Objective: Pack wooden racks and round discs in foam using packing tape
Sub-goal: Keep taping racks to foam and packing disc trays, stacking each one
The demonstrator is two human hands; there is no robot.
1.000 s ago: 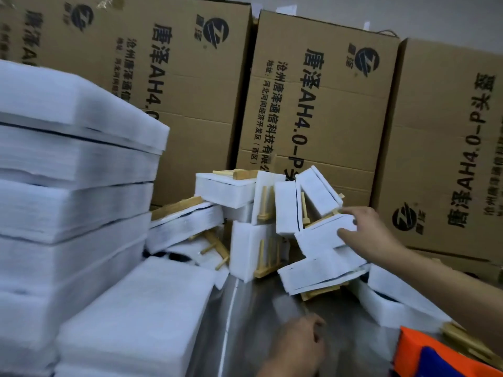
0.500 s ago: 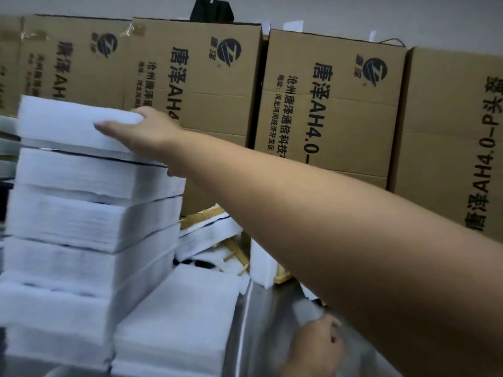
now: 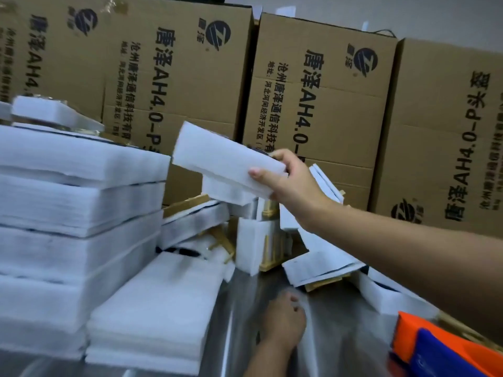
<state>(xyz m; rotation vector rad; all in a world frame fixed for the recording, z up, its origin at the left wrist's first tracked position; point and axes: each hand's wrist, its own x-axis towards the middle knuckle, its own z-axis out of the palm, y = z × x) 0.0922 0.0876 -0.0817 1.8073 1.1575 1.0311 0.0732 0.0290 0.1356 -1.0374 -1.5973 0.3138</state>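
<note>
Foam sheet point(image 3: 228, 161), one, hangs mid-frame with its long axis running from upper left down to lower right. The right hand point(image 3: 288, 178) pinches its right end, thumb on the near face. Below lies a heap of foam-wrapped wooden racks point(image 3: 261, 240), too jumbled to count. The left hand point(image 3: 283, 325) rests on the steel table point(image 3: 340, 322) at bottom centre, fingers loosely curled, holding nothing. Two foam stacks point(image 3: 76, 202) stand at left, and four cardboard boxes point(image 3: 313, 110) line the back.

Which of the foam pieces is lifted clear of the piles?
The foam piece gripped by the right hand, held in the air above the wrapped racks. The tall foam stack at left and the low stack lie flat, untouched.
</note>
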